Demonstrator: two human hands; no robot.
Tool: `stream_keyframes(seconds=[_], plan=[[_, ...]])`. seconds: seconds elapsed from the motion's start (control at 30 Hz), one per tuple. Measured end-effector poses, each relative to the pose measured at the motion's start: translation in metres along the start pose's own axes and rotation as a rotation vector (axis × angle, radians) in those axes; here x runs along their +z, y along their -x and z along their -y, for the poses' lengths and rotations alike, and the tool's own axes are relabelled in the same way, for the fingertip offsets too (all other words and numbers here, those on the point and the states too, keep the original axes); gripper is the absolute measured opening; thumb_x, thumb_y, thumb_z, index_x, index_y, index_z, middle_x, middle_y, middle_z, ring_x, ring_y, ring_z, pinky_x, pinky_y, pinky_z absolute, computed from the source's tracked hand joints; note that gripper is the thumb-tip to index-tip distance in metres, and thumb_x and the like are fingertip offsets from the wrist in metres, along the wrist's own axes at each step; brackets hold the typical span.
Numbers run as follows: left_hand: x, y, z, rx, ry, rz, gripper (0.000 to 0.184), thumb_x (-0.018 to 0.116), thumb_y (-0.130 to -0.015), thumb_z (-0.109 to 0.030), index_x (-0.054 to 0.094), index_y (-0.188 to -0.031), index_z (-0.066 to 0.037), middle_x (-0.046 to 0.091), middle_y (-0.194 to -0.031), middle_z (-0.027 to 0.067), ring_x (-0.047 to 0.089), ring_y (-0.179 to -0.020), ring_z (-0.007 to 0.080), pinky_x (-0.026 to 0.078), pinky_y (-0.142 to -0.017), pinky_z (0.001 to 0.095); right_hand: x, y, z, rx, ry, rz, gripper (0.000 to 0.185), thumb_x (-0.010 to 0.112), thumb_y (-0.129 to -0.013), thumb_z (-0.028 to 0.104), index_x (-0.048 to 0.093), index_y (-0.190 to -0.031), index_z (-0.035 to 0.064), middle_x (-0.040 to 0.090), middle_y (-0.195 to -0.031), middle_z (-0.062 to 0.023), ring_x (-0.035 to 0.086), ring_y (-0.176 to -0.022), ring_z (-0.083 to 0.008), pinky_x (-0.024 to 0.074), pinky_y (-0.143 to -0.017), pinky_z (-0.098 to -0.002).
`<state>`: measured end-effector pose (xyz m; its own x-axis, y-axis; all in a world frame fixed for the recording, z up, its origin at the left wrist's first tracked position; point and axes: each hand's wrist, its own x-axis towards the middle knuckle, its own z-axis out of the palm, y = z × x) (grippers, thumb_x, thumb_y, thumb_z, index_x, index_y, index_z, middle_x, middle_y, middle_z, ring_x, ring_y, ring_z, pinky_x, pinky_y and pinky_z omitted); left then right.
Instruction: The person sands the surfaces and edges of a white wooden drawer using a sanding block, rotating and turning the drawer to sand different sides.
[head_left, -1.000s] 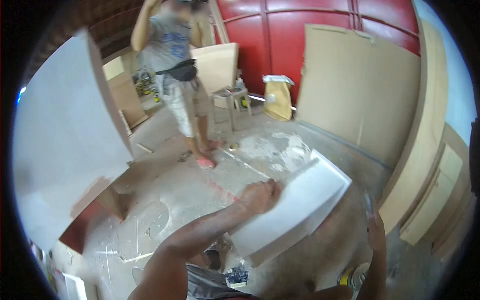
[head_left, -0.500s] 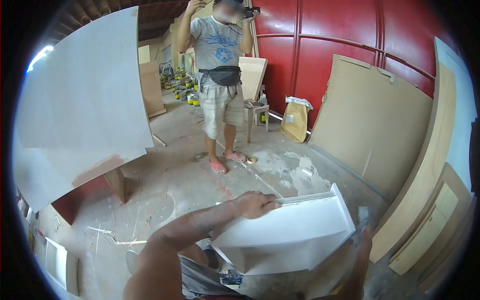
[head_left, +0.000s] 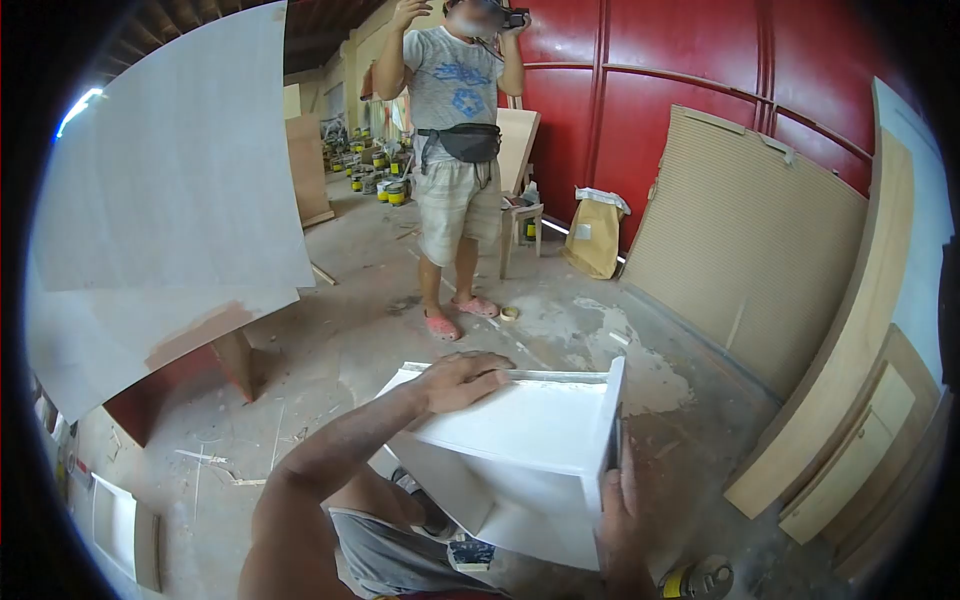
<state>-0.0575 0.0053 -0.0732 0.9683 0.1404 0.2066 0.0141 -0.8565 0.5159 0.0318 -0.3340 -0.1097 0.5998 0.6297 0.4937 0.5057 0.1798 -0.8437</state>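
Note:
A white wooden drawer (head_left: 510,425) is tilted in front of me, its hollow side toward my body. Across its upper edge lies my left hand (head_left: 462,382), closed over the rim and steadying it. My right hand (head_left: 620,500) is at the outer face of the drawer's right end panel, fingers pointing up. A thin dark flat piece (head_left: 617,445) shows between those fingers and the panel; I cannot make out what it is. Below the drawer, a small dark-blue item (head_left: 471,554) with a pale edge sits near my leg.
A person (head_left: 460,140) in pink clogs stands ahead, with a tape roll (head_left: 509,313) by one foot. A large pale panel (head_left: 170,180) stands left; cardboard (head_left: 745,240) and boards (head_left: 830,350) lean right. A can (head_left: 697,580) sits low right; a white box-like piece (head_left: 122,530) lies low left.
The drawer has turned, its right end swinging left and toward me. My right hand has moved from beside it onto the end panel. My left hand has shifted left along the rim.

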Motion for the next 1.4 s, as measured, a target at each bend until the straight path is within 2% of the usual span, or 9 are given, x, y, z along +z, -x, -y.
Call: stream_keyframes(seconds=[0.2,0.4,0.63,0.73,0.97,1.03,1.1,1.37,1.4], plan=[[0.000,-0.022,-0.041,-0.140,0.135,0.003,0.071,0.044,-0.103,-0.063,0.060,-0.139,-0.004,0.063,-0.135,0.0257,0.058,-0.130,0.0386,0.043,-0.112,0.0470,0.065,-0.027,0.001,-0.222,0.243,0.090,0.063,0.043,-0.104,0.013,0.024,-0.161,-0.0054,0.021,-0.166,-0.0322,0.016,-0.155,-0.0516,0.0128,-0.125,-0.0561],[-0.007,-0.037,0.035,-0.008,0.210,-0.120,0.068,0.053,-0.101,-0.064,0.068,-0.122,-0.002,0.071,-0.111,0.0177,0.067,-0.106,0.0263,0.051,-0.092,0.0388,0.097,-0.081,-0.006,-0.277,0.360,0.160,0.086,0.052,-0.099,0.044,0.022,-0.158,-0.0105,0.024,-0.159,-0.0407,0.018,-0.150,-0.0588,0.0112,-0.123,-0.0640],[-0.032,-0.012,0.067,-0.100,0.419,-0.240,0.050,0.063,-0.102,-0.053,0.069,-0.120,-0.006,0.070,-0.100,0.0024,0.064,-0.093,0.0110,0.051,-0.083,0.0285,0.107,-0.090,-0.034,-0.185,0.379,0.366,0.086,0.053,-0.097,0.039,0.016,-0.164,-0.0008,0.013,-0.168,-0.0323,0.011,-0.156,-0.0517,0.0063,-0.125,-0.0603],[-0.039,-0.001,0.076,-0.407,0.786,-0.233,0.056,0.061,-0.101,-0.057,0.068,-0.124,-0.005,0.070,-0.102,0.0037,0.065,-0.094,0.0111,0.052,-0.082,0.0296,0.084,-0.040,-0.101,-0.160,0.420,0.328,0.081,0.053,-0.096,0.031,0.020,-0.163,-0.0007,0.017,-0.169,-0.0288,0.013,-0.157,-0.0475,0.0085,-0.127,-0.0574],[-0.047,0.012,0.084,-0.435,0.759,-0.184,0.051,0.054,-0.107,-0.049,0.069,-0.124,-0.004,0.071,-0.107,0.0041,0.065,-0.096,0.0119,0.052,-0.084,0.0297,0.038,0.037,-0.205,0.244,0.529,0.113,0.083,0.063,-0.097,0.028,0.021,-0.162,-0.0013,0.022,-0.168,-0.0268,0.020,-0.155,-0.0451,0.0170,-0.125,-0.0570],[-0.046,0.010,0.053,-0.439,0.632,-0.283,0.050,0.056,-0.106,-0.051,0.069,-0.117,-0.005,0.069,-0.102,0.0041,0.063,-0.095,0.0121,0.051,-0.083,0.0302,0.066,0.009,-0.185,0.180,0.578,0.134,0.084,0.064,-0.097,0.030,0.021,-0.161,-0.0028,0.026,-0.165,-0.0284,0.022,-0.155,-0.0457,0.0176,-0.125,-0.0578],[-0.040,0.002,0.049,-0.459,0.503,-0.369,0.049,0.058,-0.104,-0.053,0.068,-0.111,-0.005,0.067,-0.096,0.0041,0.062,-0.094,0.0123,0.050,-0.083,0.0308,0.099,-0.042,-0.108,-0.230,0.134,0.217,0.082,0.038,-0.103,0.050,0.015,-0.165,0.0011,0.016,-0.170,-0.0254,0.012,-0.157,-0.0455,0.0075,-0.127,-0.0565],[-0.019,-0.023,0.113,0.432,0.128,-0.443,0.054,0.066,-0.099,-0.053,0.066,-0.124,-0.005,0.069,-0.106,0.0058,0.063,-0.101,0.0161,0.051,-0.089,0.0327,0.126,-0.119,-0.012,-0.543,0.418,0.428,0.105,0.041,-0.096,0.075,0.021,-0.160,-0.0064,0.018,-0.164,-0.0362,0.019,-0.152,-0.0554,0.0123,-0.124,-0.0623],[-0.027,-0.019,0.099,0.064,0.413,-0.329,0.055,0.066,-0.099,-0.052,0.065,-0.128,-0.005,0.069,-0.107,0.0052,0.064,-0.100,0.0148,0.051,-0.088,0.0319,0.114,-0.092,-0.027,-0.500,0.423,0.446,0.105,0.043,-0.096,0.074,0.023,-0.159,-0.0080,0.020,-0.164,-0.0370,0.019,-0.152,-0.0556,0.0129,-0.123,-0.0628]])
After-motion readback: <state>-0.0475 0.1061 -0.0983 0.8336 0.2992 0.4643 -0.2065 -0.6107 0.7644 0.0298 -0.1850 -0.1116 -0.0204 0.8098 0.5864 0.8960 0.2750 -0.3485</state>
